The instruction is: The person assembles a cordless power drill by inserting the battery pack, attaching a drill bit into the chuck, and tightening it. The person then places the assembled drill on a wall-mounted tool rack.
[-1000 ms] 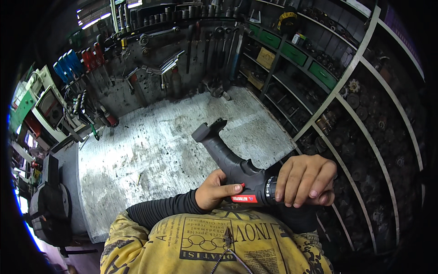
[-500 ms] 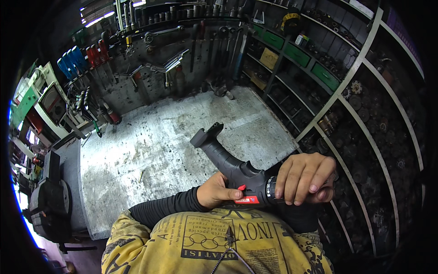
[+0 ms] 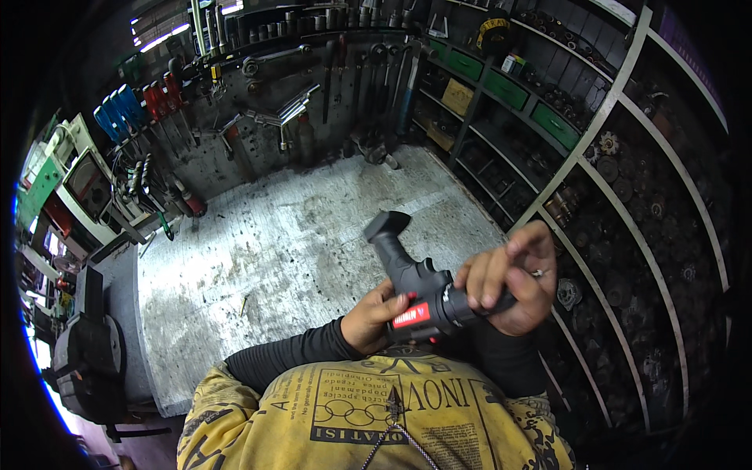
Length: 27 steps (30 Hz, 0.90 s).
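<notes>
A black power drill (image 3: 415,276) is being held between the two hands, in front of the yellow shirt (image 3: 368,384) and by the near right edge of the counter (image 3: 258,258). The drill's body is being gripped by the left hand (image 3: 366,319); the thumb (image 3: 395,307) is being pressed along the side near the red label (image 3: 413,315), and the other fingers are being partly hidden by the tool. Compared with half a second ago, the drill is being held at a changed angle: the handle base (image 3: 388,225) is being shown farther right and from another side, while the chuck end (image 3: 470,311) is being kept higher and more to the left. The right hand (image 3: 513,286), earlier laid knuckles-up over the front, is now being turned. Its fingers (image 3: 487,282) are being curled around the chuck end, with one being raised apart. A small pale metal tip (image 3: 538,273) is being exposed at the right hand; whether it is being pinched cannot be told.
</notes>
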Motion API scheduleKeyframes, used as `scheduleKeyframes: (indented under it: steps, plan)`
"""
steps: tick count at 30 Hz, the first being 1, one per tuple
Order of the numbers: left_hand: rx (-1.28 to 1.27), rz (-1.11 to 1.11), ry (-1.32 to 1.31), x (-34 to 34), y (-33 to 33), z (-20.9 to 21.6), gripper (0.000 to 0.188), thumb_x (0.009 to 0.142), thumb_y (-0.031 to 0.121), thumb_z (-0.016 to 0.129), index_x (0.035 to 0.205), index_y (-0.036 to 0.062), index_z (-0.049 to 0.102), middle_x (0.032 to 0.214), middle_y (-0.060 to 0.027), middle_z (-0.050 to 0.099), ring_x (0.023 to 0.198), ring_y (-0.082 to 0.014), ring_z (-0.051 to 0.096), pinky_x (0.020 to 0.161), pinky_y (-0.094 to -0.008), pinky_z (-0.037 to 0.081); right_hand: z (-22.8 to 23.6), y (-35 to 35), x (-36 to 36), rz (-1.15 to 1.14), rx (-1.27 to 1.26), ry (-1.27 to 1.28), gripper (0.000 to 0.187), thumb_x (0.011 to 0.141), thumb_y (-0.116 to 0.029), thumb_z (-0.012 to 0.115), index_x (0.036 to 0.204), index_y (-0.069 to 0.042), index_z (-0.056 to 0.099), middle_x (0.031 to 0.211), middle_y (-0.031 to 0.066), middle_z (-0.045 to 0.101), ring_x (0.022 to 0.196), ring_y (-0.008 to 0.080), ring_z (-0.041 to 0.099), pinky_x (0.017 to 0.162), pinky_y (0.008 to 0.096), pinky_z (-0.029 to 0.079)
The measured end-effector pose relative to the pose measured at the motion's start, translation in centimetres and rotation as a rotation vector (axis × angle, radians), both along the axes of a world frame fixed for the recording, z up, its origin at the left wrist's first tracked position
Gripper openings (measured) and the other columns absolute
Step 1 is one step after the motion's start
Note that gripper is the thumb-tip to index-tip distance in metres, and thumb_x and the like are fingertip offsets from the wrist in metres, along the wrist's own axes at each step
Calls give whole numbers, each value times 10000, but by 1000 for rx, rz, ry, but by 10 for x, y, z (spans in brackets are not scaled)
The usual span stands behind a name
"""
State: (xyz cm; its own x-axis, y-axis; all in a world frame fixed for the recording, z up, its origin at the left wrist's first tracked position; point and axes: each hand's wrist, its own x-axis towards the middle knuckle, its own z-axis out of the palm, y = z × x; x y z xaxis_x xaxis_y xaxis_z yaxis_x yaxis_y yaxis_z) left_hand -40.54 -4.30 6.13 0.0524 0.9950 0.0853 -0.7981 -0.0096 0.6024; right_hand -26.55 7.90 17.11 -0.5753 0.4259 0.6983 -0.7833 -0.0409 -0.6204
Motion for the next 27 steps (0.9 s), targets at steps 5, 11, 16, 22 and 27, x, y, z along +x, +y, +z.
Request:
scheduleKeyframes:
  steps: [5,11,16,22,27]
  plan:
    - [-276,137,-24,-6,8,-13,350,986,351,497,1169,52,496,922,-89,650,714,-170,671,540,-277,557,-10,-19,-14,-289,-64,-204,270,818,82,596,1038,10,455,651,37,575,609,111,603,726,345,555]
    - [-559,93,15,-11,11,-29,318,1011,362,443,1001,62,550,777,-72,645,594,-166,649,494,-296,542,-5,-16,-20,157,570,-240,265,806,26,697,1043,-4,582,657,28,606,622,114,617,625,261,488]
    - [-516,-48,117,-3,1,-26,379,1011,378,433,1045,22,559,796,-101,663,614,-184,655,549,-314,562,3,-14,-40,716,823,-227,248,770,32,735,1000,46,643,734,122,660,649,247,667,618,349,535]
    - [-395,76,55,-15,3,-30,289,996,313,414,1069,68,548,806,-89,640,613,-163,634,421,-285,483,-4,-17,-36,179,292,-324,234,839,49,632,1053,19,543,645,42,616,585,98,590,687,317,522]
    - [-413,683,231,-16,7,-41,242,980,284,411,1082,81,494,829,-82,596,552,-165,591,407,-252,434,-31,-16,-53,-332,-203,-245,217,848,59,565,1009,-28,449,618,44,570,561,130,582,707,367,547]
